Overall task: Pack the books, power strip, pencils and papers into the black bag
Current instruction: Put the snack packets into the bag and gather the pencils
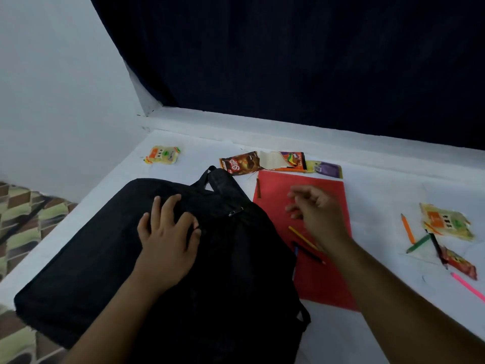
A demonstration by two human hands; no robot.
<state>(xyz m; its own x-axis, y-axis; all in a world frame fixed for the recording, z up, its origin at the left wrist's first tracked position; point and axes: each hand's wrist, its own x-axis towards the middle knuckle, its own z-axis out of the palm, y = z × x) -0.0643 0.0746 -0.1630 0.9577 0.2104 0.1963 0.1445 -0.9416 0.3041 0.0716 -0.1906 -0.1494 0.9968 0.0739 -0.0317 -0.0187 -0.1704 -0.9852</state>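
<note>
Your left hand (168,232) lies spread on the bag (105,258); your right hand (312,208) hovers, fingers loose, over red paper (322,282) and pencils (304,239)

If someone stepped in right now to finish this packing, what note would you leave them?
Left hand: open, fingers spread, pressing flat on the black bag.
Right hand: open, holding nothing, hovering above the red sheet.
Bag lies on the white surface, its zipper pull on top; whether it is open I cannot tell.
Loose pencils: yellow pencil and dark pencil on the sheet, orange pencil, green pencil and pink pencil further right.
Left: sheet and pencils still need packing. Books and power strip not visible.
</note>
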